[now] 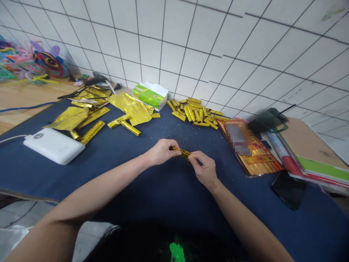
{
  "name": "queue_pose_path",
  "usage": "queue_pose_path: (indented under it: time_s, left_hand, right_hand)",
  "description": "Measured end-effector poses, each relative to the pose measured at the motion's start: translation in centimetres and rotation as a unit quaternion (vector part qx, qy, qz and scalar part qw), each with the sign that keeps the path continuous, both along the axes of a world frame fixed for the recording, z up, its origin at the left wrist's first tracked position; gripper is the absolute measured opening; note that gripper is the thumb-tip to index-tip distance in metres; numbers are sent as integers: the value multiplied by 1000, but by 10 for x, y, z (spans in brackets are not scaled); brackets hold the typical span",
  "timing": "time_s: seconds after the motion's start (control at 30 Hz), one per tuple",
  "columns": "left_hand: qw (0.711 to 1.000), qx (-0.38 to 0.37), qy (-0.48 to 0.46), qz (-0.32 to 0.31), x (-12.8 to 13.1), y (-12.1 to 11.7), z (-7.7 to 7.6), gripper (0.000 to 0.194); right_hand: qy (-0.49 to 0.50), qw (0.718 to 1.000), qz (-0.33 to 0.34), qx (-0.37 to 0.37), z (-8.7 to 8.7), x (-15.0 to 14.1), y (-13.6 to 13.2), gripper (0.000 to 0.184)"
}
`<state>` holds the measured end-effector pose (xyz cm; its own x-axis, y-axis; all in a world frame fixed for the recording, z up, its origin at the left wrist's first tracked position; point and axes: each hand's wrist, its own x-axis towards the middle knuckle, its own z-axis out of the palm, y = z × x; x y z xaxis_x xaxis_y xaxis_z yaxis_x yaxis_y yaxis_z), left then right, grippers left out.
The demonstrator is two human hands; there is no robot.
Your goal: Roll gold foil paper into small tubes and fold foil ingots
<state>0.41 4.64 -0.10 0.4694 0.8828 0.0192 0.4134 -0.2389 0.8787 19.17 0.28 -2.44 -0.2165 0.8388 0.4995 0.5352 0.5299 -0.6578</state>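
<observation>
Over the middle of the dark blue table cover, my left hand and my right hand pinch opposite ends of a small strip of gold foil paper. The strip looks folded or rolled; my fingers partly hide its ends. Beyond it, by the wall, lies a pile of short gold foil paper rolls. To the left are flat gold foil sheets and several longer folded strips.
A green tissue box stands against the tiled wall. At left lies a white power bank with a cable. On the right are an orange-gold packet, a dark phone, a dark cup and stacked folders.
</observation>
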Motion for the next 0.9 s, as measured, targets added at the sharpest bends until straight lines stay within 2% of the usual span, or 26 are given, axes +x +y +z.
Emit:
queue_pose_path:
  time_s: [0.17,0.37,0.57,0.77,0.9]
  left_hand:
    - [1000,-5,13,-4,0,-1,1,15]
    - [999,-32,-26,22,4,-4,-2,21]
    - [997,-6,-38,71,7,-8,-3,23]
    - [996,2,-38,76,7,-10,-3,23]
    - [996,2,-44,73,6,-10,-4,23]
  right_hand:
    - [10,1000,-2,-15,1,-1,-1,16]
    - [50,996,-28,-63,0,-2,-2,18]
    - [103,990,-45,-89,-5,-3,-3,12]
    - [194,972,-72,-109,-12,-6,-2,10]
    - [209,966,-75,-133,-13,-6,-2,15]
